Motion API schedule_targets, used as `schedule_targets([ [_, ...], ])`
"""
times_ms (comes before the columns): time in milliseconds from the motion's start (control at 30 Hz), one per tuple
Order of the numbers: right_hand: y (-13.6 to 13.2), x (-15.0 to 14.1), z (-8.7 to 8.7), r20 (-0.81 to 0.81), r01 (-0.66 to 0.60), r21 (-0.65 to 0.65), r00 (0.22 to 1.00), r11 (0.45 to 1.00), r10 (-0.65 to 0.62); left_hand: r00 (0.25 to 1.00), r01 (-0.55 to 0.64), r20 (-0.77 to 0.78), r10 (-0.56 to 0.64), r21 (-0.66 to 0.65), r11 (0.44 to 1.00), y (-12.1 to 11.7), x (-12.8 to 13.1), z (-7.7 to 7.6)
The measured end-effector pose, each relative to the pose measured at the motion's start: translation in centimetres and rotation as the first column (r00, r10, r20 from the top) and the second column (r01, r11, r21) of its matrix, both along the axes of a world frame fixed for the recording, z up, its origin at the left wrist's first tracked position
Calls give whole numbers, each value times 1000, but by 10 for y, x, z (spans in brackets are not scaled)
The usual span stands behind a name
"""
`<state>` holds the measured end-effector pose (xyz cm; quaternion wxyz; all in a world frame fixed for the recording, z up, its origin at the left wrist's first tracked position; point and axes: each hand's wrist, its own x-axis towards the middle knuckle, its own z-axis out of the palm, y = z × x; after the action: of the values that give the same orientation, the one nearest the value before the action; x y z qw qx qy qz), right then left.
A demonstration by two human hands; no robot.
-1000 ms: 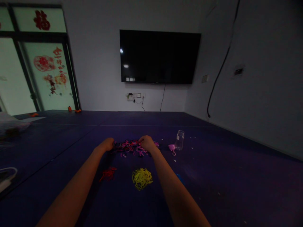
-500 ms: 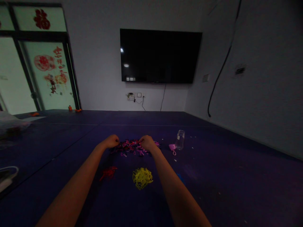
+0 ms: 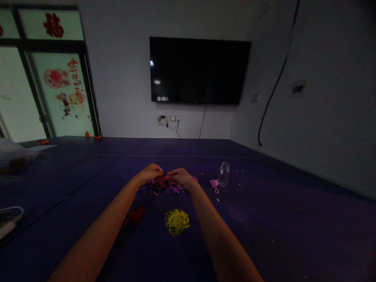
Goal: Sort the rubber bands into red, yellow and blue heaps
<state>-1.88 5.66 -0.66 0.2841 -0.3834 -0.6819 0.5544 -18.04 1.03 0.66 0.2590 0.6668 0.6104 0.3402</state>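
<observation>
A loose pile of small rubber bands [image 3: 158, 185], pink, red and dark, lies on the purple surface under both hands. My left hand [image 3: 150, 173] is over the pile's far side, thumb and fingers pinched; what is between them is too small to make out. Almost touching it, my right hand [image 3: 182, 177] pinches a reddish rubber band [image 3: 168, 177] at its fingertips. Closer to me sit a heap of yellow rubber bands [image 3: 177, 222] and, left of it, a smaller red heap [image 3: 135, 216]. A blue bit is mostly hidden behind my right forearm.
Right of the pile stands a clear plastic bottle [image 3: 223, 174], with a pink cap with a loop [image 3: 214, 183] beside it. White scraps are scattered around. A clear plastic bag [image 3: 16, 154] and a white object [image 3: 8, 227] lie at the left edge.
My left hand has moved right across the pile, up to my right hand. The right hand has shifted slightly left, and the fingertips now nearly meet.
</observation>
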Motion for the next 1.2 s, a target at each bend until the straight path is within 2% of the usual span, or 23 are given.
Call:
schedule_targets([
  [133,-3,-2,0,-43,-28,-41,999,999,26,1000,-30,7,30,23,999,0,8,0],
  [233,-4,-3,1,-34,3,-33,999,999,-4,999,-50,-5,50,46,998,0,14,0],
  [433,0,0,2,-15,37,0,999,999,-37,990,-79,-108,86,67,995,3,14,1],
  [600,1,1,2,6,70,12,998,998,-70,941,-161,-291,173,66,985,1,-8,10],
  [767,2,0,0,9,92,46,996,995,-92,819,-304,-487,301,75,950,-1,-38,8],
  [900,4,3,0,136,127,159,979,979,-150,754,-348,-575,316,58,936,1,-46,-6],
  [1000,5,6,1,294,129,349,925,928,-239,740,-336,-606,291,42,941,3,-45,-12],
  [1067,5,8,2,370,106,447,882,888,-291,749,-295,-613,252,32,955,3,-42,-12],
  [1200,2,10,6,426,72,477,853,876,-301,782,-161,-608,136,14,987,2,-31,-11],
])
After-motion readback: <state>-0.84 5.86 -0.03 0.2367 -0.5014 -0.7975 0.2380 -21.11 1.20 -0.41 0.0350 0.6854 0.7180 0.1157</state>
